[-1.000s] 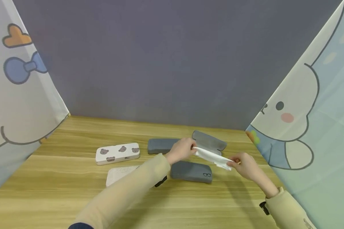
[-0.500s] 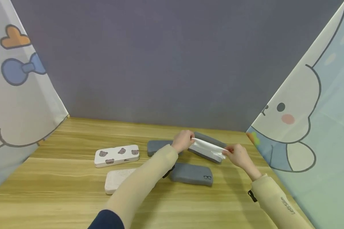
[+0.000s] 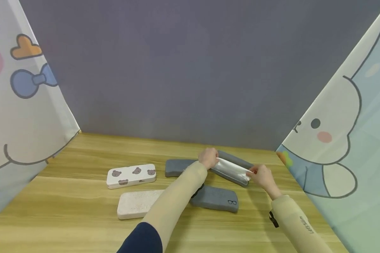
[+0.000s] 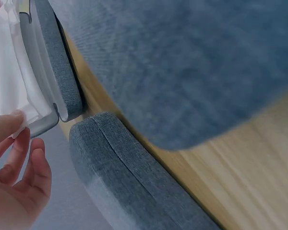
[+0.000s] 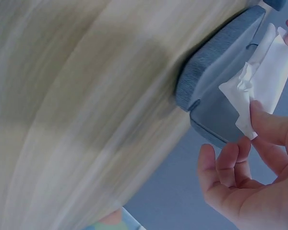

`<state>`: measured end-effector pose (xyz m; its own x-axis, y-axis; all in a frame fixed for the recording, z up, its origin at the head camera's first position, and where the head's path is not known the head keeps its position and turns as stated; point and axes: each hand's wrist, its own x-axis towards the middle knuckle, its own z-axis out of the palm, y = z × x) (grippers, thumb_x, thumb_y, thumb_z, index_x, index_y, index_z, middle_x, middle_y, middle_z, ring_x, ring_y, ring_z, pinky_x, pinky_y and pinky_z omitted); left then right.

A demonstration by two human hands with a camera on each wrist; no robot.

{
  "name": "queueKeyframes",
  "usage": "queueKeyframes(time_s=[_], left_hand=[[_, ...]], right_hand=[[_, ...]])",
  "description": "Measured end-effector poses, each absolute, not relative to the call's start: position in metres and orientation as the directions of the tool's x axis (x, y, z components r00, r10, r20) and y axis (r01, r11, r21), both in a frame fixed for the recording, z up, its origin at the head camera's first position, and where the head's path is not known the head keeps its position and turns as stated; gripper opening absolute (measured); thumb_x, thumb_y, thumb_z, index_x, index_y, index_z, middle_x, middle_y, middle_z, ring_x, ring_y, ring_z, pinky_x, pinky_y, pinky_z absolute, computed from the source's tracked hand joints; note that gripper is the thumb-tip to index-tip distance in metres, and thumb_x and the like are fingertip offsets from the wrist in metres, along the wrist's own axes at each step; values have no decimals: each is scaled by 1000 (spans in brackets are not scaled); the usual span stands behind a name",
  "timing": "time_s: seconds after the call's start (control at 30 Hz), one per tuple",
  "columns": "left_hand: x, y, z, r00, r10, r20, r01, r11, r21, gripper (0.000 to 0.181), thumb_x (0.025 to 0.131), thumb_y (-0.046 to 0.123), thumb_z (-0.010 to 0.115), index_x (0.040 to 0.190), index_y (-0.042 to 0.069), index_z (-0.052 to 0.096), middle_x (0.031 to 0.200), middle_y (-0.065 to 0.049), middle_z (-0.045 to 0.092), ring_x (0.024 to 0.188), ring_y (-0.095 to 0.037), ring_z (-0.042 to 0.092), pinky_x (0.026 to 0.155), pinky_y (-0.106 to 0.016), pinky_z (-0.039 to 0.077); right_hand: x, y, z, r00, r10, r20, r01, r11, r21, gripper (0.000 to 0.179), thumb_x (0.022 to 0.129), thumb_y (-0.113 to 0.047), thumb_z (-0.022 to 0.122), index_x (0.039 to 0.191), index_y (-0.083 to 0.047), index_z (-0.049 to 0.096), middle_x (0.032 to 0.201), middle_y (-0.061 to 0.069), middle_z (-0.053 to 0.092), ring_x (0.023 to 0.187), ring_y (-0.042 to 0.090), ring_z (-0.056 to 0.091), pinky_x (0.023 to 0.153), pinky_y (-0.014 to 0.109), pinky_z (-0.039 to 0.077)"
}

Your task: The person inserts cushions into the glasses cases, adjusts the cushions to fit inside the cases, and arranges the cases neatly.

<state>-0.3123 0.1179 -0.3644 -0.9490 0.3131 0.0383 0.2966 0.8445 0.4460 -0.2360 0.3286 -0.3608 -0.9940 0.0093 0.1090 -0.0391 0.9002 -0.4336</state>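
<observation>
A folded white tissue is stretched between both hands above an open grey-blue glasses case. My left hand pinches its left end between thumb and fingers, as the left wrist view shows. The right end is pinched between thumb and forefinger of my right hand, the other fingers loosely bent. In the right wrist view, the tissue has crumpled folds and lies over the hollow of the case. Whether it touches the inside, I cannot tell.
Left of the open case lies a shut grey-blue case. Nearer stands another grey case with a glasses print, partly behind the left sleeve. A white bear-print case and a speckled off-white case lie left on the wooden table.
Both hands have lowered the tissue from in front of the open case to over its hollow. Its slant stays similar, and both ends are still pinched.
</observation>
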Motion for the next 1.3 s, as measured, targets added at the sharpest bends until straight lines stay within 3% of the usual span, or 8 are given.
queueKeyframes(time_s=[0.3, 0.43, 0.53, 0.8, 1.0, 1.1, 1.23, 1.3], left_hand=[[-322, 128, -371, -952, 305, 15, 277, 843, 461, 9, 91, 20, 66, 87, 14, 72, 92, 2, 71, 80, -13, 64, 65, -28, 52], [-325, 128, -375, -952, 305, -10, 266, 848, 458, 32, 87, 10, 66, 59, 13, 51, 62, 4, 51, 59, -10, 45, 49, -24, 37], [-326, 130, -377, -950, 310, -29, 267, 859, 437, 41, 86, 4, 63, 54, 14, 39, 57, 3, 40, 56, -11, 37, 46, -24, 32], [-325, 136, -379, -954, 298, -37, 261, 883, 390, 19, 90, 5, 60, 72, 12, 64, 83, -2, 68, 70, -12, 57, 63, -31, 53], [-324, 135, -377, -953, 295, -65, 246, 883, 400, 33, 92, 5, 57, 61, 13, 48, 63, 1, 49, 59, -11, 44, 54, -27, 43], [-324, 135, -378, -950, 302, -76, 249, 883, 398, 29, 92, 5, 57, 64, 12, 50, 63, 1, 46, 58, -11, 42, 53, -26, 41], [-322, 134, -376, -945, 313, -90, 254, 881, 399, 7, 91, 9, 61, 87, 9, 66, 81, -2, 64, 67, -13, 55, 58, -27, 49], [-321, 133, -374, -943, 319, -95, 257, 879, 401, 13, 92, 14, 64, 100, 7, 69, 96, -5, 70, 78, -15, 63, 64, -28, 54]], right_hand=[[-238, 329, -372, -993, 23, 114, -27, 906, -421, 23, 84, -13, 68, 88, 9, 69, 78, 18, 64, 70, 24, 56, 60, 32, 42], [-239, 327, -374, -996, 42, 80, 4, 905, -426, 24, 84, -14, 68, 90, 9, 69, 82, 19, 65, 74, 27, 58, 63, 34, 45], [-240, 327, -377, -996, 54, 68, 20, 903, -429, 23, 84, -14, 69, 90, 9, 69, 84, 20, 65, 75, 27, 59, 64, 36, 46], [-241, 326, -385, -998, 58, 33, 37, 893, -448, 24, 85, -13, 68, 94, 9, 68, 90, 21, 66, 76, 27, 61, 65, 38, 49], [-242, 326, -388, -997, 67, 36, 43, 890, -453, 25, 86, -13, 66, 97, 9, 68, 90, 23, 67, 79, 29, 63, 67, 40, 51], [-241, 327, -388, -997, 65, 34, 43, 889, -456, 27, 85, -13, 67, 101, 10, 66, 92, 24, 67, 80, 30, 64, 68, 41, 52], [-240, 329, -386, -998, 57, 33, 36, 888, -459, 29, 87, -15, 67, 102, 10, 66, 94, 24, 66, 79, 29, 63, 66, 38, 51], [-240, 330, -385, -998, 47, 36, 25, 887, -461, 29, 88, -17, 65, 101, 9, 66, 93, 24, 66, 78, 28, 63, 64, 36, 50]])
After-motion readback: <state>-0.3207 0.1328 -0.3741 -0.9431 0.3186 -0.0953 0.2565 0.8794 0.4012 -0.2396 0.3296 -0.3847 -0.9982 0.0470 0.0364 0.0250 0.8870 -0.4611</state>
